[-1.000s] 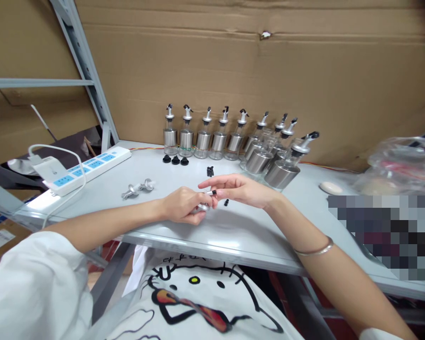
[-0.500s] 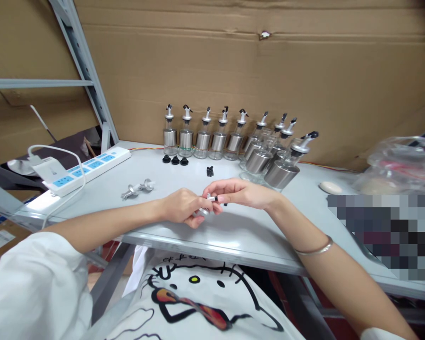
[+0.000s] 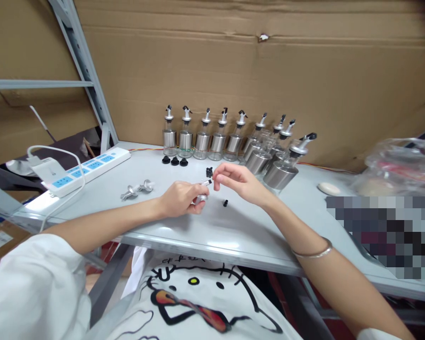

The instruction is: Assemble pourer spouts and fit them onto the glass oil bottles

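My left hand (image 3: 184, 199) is closed around a silver pour spout (image 3: 200, 198), its narrow end tipped in black and pointing up and right. Most of the spout's body is hidden by my fingers. Just right of that tip, my right hand (image 3: 241, 183) hovers with fingers loosely curved and thumb apart, and I see nothing in it. Small black caps (image 3: 209, 172) stand in a cluster just beyond its fingertips. One more black cap (image 3: 225, 203) lies alone on the table below my right hand.
Glass-and-steel oil bottles (image 3: 202, 141) with spouts line the back of the table (image 3: 184, 232). Black stoppers (image 3: 175, 161) sit before them. Two loose silver spouts (image 3: 138, 189) lie left, near a power strip (image 3: 92, 170). A white oval object (image 3: 328, 189) and plastic bags (image 3: 400, 165) are right.
My right hand has come off the spout's black tip and moved up and away, toward the cap cluster. My left hand, still holding the spout, has shifted slightly left and up.
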Available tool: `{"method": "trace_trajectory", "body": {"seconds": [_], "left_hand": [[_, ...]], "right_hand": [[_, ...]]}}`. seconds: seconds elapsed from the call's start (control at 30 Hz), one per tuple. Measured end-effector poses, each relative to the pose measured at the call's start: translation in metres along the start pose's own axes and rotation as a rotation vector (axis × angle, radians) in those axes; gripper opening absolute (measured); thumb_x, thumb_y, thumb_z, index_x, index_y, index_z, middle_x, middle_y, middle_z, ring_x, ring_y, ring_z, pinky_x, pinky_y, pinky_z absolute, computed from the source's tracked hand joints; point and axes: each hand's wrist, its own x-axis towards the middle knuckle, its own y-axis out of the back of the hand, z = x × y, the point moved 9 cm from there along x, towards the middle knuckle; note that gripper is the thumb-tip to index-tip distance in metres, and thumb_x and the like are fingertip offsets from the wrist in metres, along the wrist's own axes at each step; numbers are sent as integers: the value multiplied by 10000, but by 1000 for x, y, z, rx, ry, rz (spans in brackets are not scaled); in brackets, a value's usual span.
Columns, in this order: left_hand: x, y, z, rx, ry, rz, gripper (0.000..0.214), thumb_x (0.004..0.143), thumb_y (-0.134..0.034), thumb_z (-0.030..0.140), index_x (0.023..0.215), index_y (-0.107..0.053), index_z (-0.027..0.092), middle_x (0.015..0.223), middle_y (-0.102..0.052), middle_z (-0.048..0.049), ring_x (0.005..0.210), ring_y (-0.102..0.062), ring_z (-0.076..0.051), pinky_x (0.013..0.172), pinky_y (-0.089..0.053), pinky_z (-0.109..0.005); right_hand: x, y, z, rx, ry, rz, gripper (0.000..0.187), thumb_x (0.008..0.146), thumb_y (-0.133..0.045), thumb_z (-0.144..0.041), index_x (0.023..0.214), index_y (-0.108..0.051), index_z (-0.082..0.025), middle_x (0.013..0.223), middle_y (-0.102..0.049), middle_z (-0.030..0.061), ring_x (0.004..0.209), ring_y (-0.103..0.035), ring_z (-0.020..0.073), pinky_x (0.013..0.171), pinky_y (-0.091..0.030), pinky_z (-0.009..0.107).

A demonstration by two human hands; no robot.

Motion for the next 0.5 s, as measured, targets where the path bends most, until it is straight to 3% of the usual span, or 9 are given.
{"method": "trace_trajectory", "body": {"seconds": [0.27,0.5], "left_hand": [[-6,-13,-7,-72,77,-106,148,821,-385,165,953,-449,189,542,-547,87,420,-496,-67,492,-398,-165],[-11,-27,-5,208,-28,-263,101,824,-388,171,903,-449,185,634,-582,34,446,-540,-112,467,-395,-215]], "right_hand": [[-1,-16,-6,-308,10,-96,315,923,-399,-404,731,-512,-181,663,-591,6,613,-488,119,612,-357,244],[-1,-21,3,-321,-48,-119,446,929,-345,-461,588,-434,-189,533,-455,-33,502,-386,92,557,-324,233]]}}
